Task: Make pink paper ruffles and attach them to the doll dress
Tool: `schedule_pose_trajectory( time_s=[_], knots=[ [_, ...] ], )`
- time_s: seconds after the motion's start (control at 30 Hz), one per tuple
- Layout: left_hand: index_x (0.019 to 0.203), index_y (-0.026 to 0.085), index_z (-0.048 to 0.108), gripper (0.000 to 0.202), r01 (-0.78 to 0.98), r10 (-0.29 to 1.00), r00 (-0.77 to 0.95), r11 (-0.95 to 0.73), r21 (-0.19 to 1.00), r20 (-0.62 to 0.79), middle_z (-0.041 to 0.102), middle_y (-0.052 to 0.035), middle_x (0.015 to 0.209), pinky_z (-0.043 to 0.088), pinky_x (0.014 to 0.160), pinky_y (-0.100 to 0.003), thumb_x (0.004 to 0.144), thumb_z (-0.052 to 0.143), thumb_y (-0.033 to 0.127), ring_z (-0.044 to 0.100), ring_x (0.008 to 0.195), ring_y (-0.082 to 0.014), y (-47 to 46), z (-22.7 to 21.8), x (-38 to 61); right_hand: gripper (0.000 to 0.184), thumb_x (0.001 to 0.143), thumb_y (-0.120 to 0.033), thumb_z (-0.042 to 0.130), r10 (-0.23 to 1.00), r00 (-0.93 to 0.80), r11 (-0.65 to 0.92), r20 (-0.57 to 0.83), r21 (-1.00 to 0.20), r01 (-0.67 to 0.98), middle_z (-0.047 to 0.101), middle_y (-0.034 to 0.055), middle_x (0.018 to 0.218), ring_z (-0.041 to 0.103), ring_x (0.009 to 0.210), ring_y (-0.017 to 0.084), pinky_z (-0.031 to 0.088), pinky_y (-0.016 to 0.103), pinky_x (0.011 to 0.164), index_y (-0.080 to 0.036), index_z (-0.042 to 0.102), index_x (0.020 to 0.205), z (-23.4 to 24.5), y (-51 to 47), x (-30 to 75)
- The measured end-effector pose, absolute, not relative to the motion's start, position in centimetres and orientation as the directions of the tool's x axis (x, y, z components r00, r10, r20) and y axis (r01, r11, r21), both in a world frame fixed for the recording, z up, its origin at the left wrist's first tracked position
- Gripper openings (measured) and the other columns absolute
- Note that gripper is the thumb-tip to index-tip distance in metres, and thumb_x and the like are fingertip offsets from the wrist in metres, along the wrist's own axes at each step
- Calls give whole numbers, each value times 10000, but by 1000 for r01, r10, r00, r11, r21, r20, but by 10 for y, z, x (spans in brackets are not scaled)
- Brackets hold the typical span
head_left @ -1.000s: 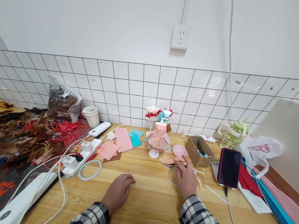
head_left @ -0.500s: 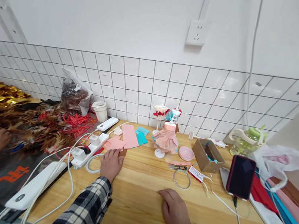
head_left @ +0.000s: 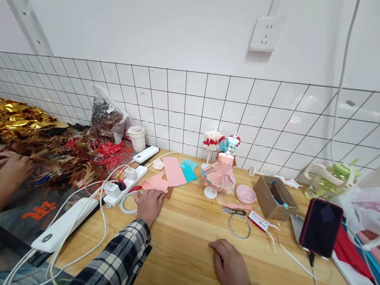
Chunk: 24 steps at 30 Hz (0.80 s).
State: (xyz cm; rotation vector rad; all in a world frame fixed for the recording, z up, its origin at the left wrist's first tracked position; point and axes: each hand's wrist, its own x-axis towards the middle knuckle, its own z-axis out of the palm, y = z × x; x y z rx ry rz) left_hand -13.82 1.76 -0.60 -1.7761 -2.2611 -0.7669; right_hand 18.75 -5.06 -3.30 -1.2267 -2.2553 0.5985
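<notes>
My left hand (head_left: 148,204) is stretched forward on the wooden table (head_left: 187,256). Its fingers lie palm-down, with the fingertips on the edge of the pink paper sheets (head_left: 158,184). The thumb is beside a white tape ring (head_left: 126,205), and I see nothing gripped. My right hand (head_left: 231,268) rests palm-down on the bare wood nearer to me, fingers loosely apart and holding nothing. A second ring (head_left: 240,226), small scissors (head_left: 231,211) and a red-and-white label (head_left: 259,220) lie beyond it. A small mannequin in a pink dress (head_left: 221,176) stands behind them.
A white power strip (head_left: 125,185) and cables lie left of my hand. Another person's hands (head_left: 4,167) work in a pile of feathers and gold foil (head_left: 4,117). A cardboard box (head_left: 274,198), pink dish (head_left: 245,193), phone (head_left: 320,227), green bottle (head_left: 332,180) and coloured sheets (head_left: 371,265) sit on the right.
My left hand moved forward to the pink paper. My right hand drew back from the ring and scissors to the near table. The view swung left.
</notes>
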Motion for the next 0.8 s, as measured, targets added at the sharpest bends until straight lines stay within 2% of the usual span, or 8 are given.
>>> schedule_pose_trajectory(
  time_s=[0.2,0.27,0.4,0.47,0.63,0.8],
  knots=[
    [963,247,731,265,906,807,-369,202,372,461,743,-71,980,277,1000,-497,930,488,347,616,981,-260,18,-8,-146,342,856,-90,387,863,-459,485,213,-604,633,659,68,1013,623,941,187,493,330,870,-202,655,1038,-30,-50,187],
    [984,254,729,269,900,792,-381,199,389,478,735,-70,1033,245,1035,-503,937,481,344,614,1010,-257,18,-7,-147,341,853,-88,391,866,-450,481,218,-611,629,660,67,1010,624,936,185,495,327,864,-203,656,1034,-29,-49,187],
    [970,285,730,246,908,744,-375,175,381,553,623,-59,1287,133,1088,-553,933,497,356,522,1188,-281,15,-4,-144,330,863,-98,386,869,-441,478,226,-618,625,661,66,996,626,928,183,497,324,860,-201,660,1015,-29,-48,187],
    [937,285,732,230,926,748,-333,146,347,574,618,-57,1285,117,1090,-565,926,512,348,510,1197,-280,12,-4,-141,325,871,-105,381,866,-444,482,228,-616,623,659,70,998,625,932,185,496,324,863,-197,658,1015,-30,-48,188],
    [1037,303,709,243,963,876,-216,118,242,431,650,-68,1234,134,1062,-610,916,500,275,480,1223,-302,4,-6,-135,323,875,-112,376,868,-448,480,216,-600,640,655,80,1002,623,940,195,494,338,875,-191,654,1018,-32,-50,189],
    [1124,302,672,274,977,915,-123,43,210,384,652,-67,1220,211,1057,-539,918,491,310,501,1196,-267,-2,-3,-131,338,858,-99,385,867,-455,478,205,-606,637,656,80,1020,622,953,196,492,340,886,-195,657,1035,-30,-52,189]
  ],
)
